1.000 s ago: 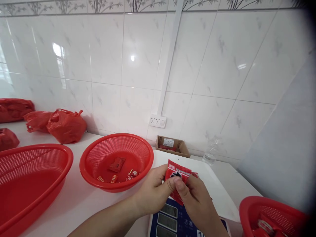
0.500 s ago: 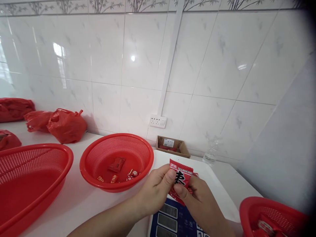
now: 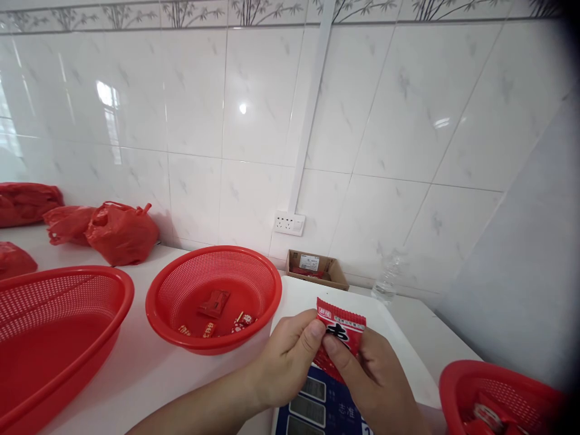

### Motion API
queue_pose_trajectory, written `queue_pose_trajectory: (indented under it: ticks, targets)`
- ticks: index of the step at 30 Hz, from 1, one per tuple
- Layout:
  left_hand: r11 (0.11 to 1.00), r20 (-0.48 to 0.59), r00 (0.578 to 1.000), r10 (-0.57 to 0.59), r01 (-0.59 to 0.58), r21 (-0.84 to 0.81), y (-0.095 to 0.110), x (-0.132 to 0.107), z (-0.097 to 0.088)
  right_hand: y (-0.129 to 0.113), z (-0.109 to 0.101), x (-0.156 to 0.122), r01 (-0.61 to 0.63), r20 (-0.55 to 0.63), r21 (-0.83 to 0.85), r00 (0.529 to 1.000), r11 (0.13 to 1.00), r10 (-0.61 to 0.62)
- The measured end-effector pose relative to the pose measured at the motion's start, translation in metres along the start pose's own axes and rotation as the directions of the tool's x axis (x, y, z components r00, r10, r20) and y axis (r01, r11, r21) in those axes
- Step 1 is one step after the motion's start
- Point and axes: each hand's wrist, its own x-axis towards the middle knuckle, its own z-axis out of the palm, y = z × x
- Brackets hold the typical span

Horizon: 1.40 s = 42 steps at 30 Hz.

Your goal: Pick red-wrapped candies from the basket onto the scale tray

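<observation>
Firstly, a large red basket [image 3: 115, 275] is set at nine o'clock from the red packet [image 3: 345, 331], with twelve o'clock taken toward the wall [image 3: 263, 187]. Between nine and ten o'clock, a round red basket [image 3: 176, 296] is found, in which wrapped pieces [image 3: 214, 303] are scattered. Next, the packet's left edge is pinched by the left hand [image 3: 287, 356], the thumb laid on the printed face. The packet is held above the weighing scale [image 3: 308, 411]; whether a second one is stacked behind cannot be told. Its right side is gripped by the right hand [image 3: 383, 377], thumb likewise in front, fingers mostly hidden behind. A light, soft load is to be expected; the glossy film is probably slippery, and the contents may be crushed by hard pressure. Hold is best taken at both side edges, or at the crimped top seal. Between three and four o'clock, a third red basket [image 3: 448, 393] is placed.
</observation>
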Motion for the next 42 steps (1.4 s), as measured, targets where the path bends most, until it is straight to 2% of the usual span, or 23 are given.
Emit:
queue_pose_trajectory:
  ticks: [6,11,17,20,26,28,31,35,42]
  targets:
    - [1.000,0.000,1.000,0.015,-0.015,-0.003,0.0002,-0.0003,0.0008,0.0034,-0.0035,0.0010,0.044,0.027,-0.054,0.999,0.998,-0.043]
    - [0.999,0.019,0.999,0.045,-0.045,0.001,0.0017,0.0001,0.0011,-0.0013,-0.0043,0.0030,0.045,-0.014,-0.046,0.999,0.998,-0.046]
    - [0.999,0.027,0.999,0.038,-0.038,0.012,-0.0002,-0.0016,0.0007,-0.0017,-0.0082,0.0071,0.163,0.051,-0.085,0.986,0.983,-0.159]
    - [1.000,0.030,0.999,0.015,-0.015,-0.012,-0.0015,-0.0010,0.0000,-0.0026,-0.0072,0.0066,0.127,0.002,-0.090,0.992,0.988,-0.127]
    - [0.997,-0.009,1.000,-0.022,0.021,-0.071,-0.0020,-0.0002,0.0029,-0.0025,-0.0006,0.0034,-0.041,-0.062,-0.009,0.997,0.999,0.040]
    - [0.996,-0.040,0.998,-0.042,0.039,-0.079,-0.0025,-0.0006,0.0039,0.0005,0.0005,0.0029,-0.030,-0.057,0.032,0.998,0.999,0.031]
    - [0.995,-0.082,0.995,-0.062,0.055,-0.085,-0.0033,-0.0009,0.0039,0.0035,0.0004,0.0033,0.050,-0.014,0.076,0.999,0.996,-0.049]
    - [0.999,-0.093,0.996,0.005,-0.009,-0.039,-0.0036,-0.0008,0.0017,0.0013,0.0001,0.0043,0.051,0.004,-0.006,0.999,0.999,-0.051]
    - [0.986,-0.095,0.982,0.162,-0.157,0.057,-0.0075,-0.0044,0.0002,-0.0018,-0.0004,0.0036,0.151,0.035,-0.071,0.988,0.986,-0.149]
